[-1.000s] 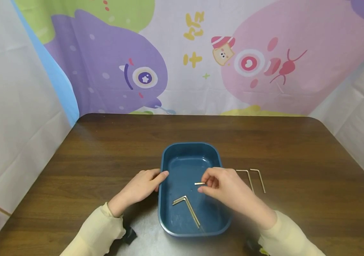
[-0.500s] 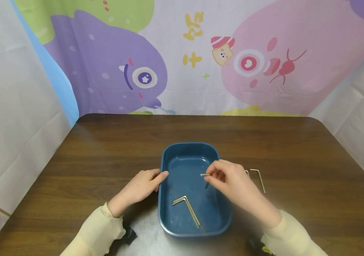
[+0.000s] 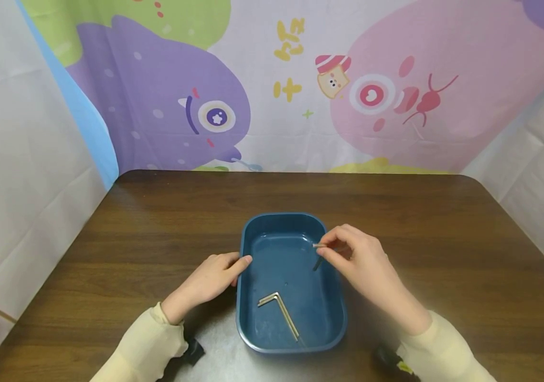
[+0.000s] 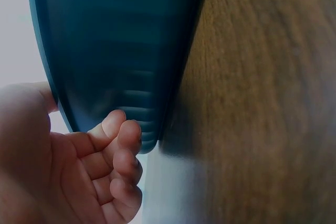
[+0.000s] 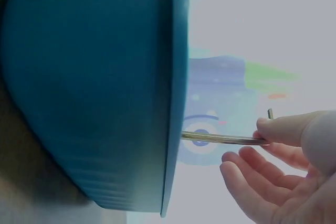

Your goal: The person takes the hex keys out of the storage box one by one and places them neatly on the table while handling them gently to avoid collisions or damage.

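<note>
In the head view a deep blue plastic bin (image 3: pixel 285 284) stands on the table. My left hand (image 3: pixel 212 277) grips its left wall, the thumb over the rim and the curled fingers outside, as the left wrist view also shows. Over the bin's right rim my right hand (image 3: pixel 360 262) pinches a brass-coloured hex key (image 5: pixel 226 139) between thumb and index finger. The short arm sticks up past the thumb; the long arm points down into the bin. A pair of similar L-shaped hex keys (image 3: pixel 281 307) lies side by side on the bin's floor.
The brown wooden table (image 3: pixel 157 223) reaches back to a cartoon-printed curtain (image 3: pixel 291 122). Black objects sit partly under both sleeves, at the left wrist (image 3: pixel 193 353) and the right wrist (image 3: pixel 386 358). My right hand hides the table just behind it.
My right hand has moved back and to the right with the hex key, from over the bin to its right rim. It now covers the keys seen earlier on the table. My left hand stays put.
</note>
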